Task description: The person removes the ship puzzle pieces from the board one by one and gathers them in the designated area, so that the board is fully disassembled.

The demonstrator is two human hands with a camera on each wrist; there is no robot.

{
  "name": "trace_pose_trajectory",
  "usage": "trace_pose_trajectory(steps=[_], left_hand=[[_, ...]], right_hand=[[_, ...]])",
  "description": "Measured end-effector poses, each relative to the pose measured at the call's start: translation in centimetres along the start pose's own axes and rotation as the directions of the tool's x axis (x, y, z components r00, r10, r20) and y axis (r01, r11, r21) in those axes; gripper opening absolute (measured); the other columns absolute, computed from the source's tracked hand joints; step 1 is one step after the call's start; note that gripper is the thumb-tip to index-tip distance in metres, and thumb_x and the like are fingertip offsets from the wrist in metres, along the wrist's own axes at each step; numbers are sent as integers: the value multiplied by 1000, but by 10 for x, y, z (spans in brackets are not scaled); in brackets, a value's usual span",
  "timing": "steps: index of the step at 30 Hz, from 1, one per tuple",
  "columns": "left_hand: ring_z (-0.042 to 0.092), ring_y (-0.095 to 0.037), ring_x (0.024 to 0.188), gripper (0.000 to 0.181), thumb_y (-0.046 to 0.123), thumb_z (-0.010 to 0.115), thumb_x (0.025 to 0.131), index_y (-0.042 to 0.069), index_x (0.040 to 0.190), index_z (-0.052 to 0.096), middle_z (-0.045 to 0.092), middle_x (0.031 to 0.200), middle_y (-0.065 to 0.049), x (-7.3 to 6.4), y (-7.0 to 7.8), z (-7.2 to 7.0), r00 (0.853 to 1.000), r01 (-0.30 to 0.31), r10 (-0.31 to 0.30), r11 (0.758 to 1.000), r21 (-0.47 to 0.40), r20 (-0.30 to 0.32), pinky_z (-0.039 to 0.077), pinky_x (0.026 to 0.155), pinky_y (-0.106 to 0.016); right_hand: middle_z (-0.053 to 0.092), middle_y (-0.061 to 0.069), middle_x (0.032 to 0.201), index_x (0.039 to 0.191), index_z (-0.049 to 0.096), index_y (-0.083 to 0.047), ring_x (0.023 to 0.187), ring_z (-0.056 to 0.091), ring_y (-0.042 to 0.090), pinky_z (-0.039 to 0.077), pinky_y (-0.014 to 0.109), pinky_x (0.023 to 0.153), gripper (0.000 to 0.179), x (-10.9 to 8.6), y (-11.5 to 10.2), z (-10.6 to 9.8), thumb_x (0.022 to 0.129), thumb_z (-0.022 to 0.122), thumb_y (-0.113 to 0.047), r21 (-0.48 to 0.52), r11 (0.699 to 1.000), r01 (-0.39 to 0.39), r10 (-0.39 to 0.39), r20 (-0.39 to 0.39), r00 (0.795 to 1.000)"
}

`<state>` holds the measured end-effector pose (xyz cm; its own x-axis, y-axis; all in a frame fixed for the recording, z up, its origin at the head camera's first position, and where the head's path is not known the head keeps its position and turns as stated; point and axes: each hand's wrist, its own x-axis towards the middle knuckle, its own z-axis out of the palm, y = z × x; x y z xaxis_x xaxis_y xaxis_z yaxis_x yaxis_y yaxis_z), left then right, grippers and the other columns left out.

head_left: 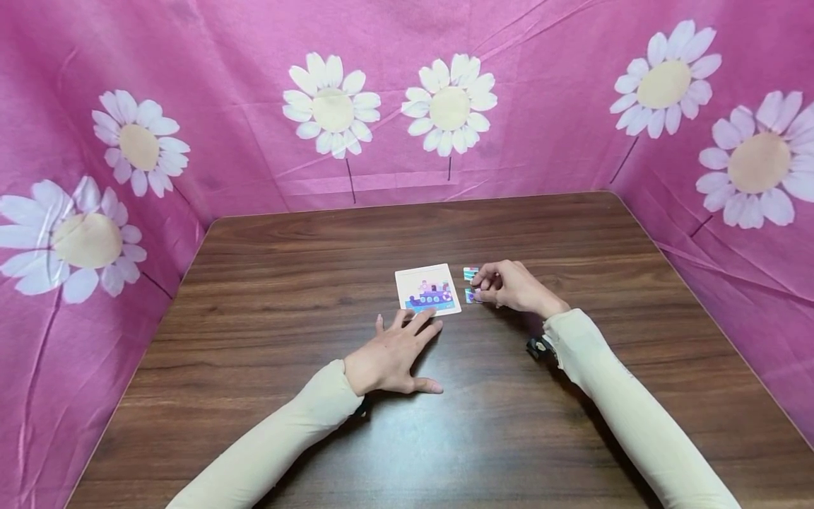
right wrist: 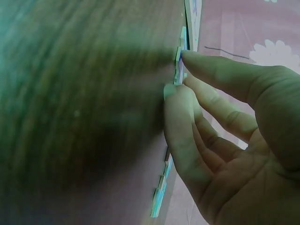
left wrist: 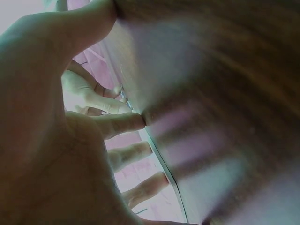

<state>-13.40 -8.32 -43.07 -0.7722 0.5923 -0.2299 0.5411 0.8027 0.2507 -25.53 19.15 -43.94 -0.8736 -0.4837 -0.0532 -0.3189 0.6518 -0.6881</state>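
Note:
A square white-bordered picture board (head_left: 429,273) showing a purple boat on blue water lies flat on the table. My left hand (head_left: 396,355) is spread low over the table, fingertips right at the board's near edge and thumb out to the right. Just right of the board are two small colourful puzzle pieces. My right hand (head_left: 514,286) pinches the nearer puzzle piece (right wrist: 177,68) between thumb and index finger, close to the tabletop. The farther puzzle piece (head_left: 470,273) lies beside the index finger, and the curled fingers partly cover both pieces.
The brown wood-grain table (head_left: 286,283) reaches back to a pink curtain (head_left: 242,141) printed with white daisies, which surrounds it at the back and sides. A small black wrist device (head_left: 539,347) sits under the right sleeve cuff.

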Motion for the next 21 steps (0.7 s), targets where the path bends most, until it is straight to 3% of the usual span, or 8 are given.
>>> trace_pose_trajectory(steps=[11, 21], left_hand=[[25, -39, 156, 104, 72, 72, 85, 20, 165, 30, 17, 176, -2, 0, -1, -2, 1000, 5, -5, 1000, -5, 7, 30, 110, -83], [24, -40, 157, 105, 73, 71, 85, 20, 166, 30, 17, 176, -3, 1, -2, 0, 1000, 3, -3, 1000, -7, 7, 29, 109, -84]], right_hand=[[71, 11, 85, 106, 75, -4, 64, 66, 20, 58, 30, 56, 11, 2, -6, -11, 97, 72, -10, -13, 1000, -12, 11, -33, 999], [74, 8, 88, 106, 76, -7, 77, 69, 21, 54, 28, 72, 12, 15, -14, -15, 98, 72, -14, -87, 995, 55, -63, -87, 994]])
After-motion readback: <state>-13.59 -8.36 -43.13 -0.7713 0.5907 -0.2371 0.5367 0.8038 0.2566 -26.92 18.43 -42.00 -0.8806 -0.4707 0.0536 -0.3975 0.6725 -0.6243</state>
